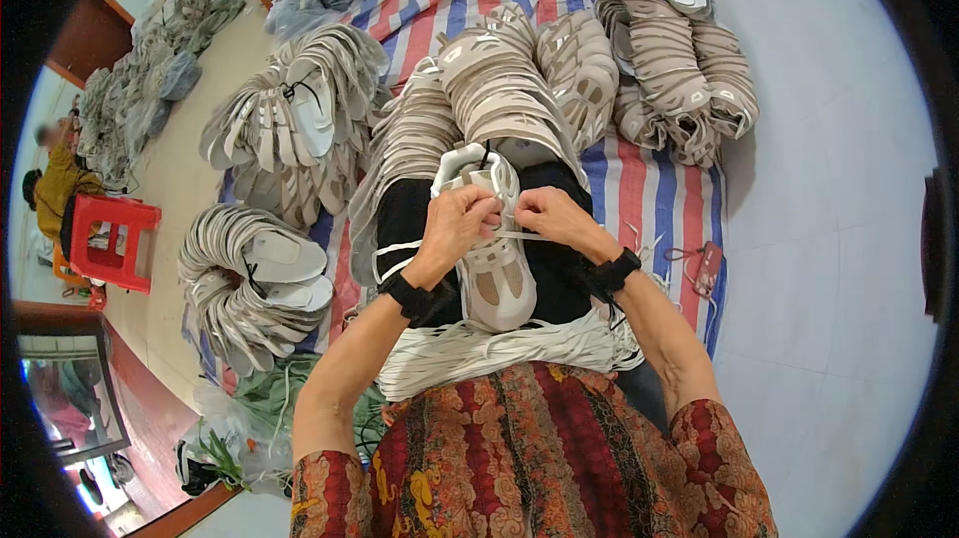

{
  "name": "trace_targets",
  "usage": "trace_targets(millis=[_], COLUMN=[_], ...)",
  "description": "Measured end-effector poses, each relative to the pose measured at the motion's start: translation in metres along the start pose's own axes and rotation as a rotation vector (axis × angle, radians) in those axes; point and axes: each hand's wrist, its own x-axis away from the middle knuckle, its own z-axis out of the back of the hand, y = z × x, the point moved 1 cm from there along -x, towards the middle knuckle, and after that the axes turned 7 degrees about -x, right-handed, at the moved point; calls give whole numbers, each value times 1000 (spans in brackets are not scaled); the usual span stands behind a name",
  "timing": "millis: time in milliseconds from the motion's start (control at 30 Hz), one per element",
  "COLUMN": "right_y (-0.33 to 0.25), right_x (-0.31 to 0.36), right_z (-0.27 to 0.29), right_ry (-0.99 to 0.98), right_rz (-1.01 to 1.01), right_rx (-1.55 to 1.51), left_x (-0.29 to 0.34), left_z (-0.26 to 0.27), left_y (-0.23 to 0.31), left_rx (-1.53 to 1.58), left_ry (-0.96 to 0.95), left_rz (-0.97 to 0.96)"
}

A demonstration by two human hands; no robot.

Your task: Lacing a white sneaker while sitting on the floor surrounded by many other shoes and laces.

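Note:
A beige and white shoe upper lies on my lap, its toe toward me and its white-lined collar away from me. My left hand is over its lacing area, fingers pinched on a white shoelace. At the right side of the lacing, my right hand also has its fingers closed on the lace. A loose stretch of lace hangs out to the left of my left hand. The fingertips partly hide the eyelets. Across my lap, close to my body, lies a thick bundle of white laces.
Strung stacks of shoe uppers stand just ahead, with more stacks at left and far right. A striped sheet lies beneath. A small red object rests at right. A red stool and another person are far left.

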Motion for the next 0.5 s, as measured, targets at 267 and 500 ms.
trace_targets(millis=[267,500], right_y=[-13,-40], right_x=[-7,0], right_z=[-5,-11], right_ry=[38,317], right_rz=[-1,483], right_rx=[156,285], left_x=[-1,30], left_z=[-2,49], left_y=[-8,-39], left_rx=[155,143], left_ry=[-34,437], left_rz=[-10,13])
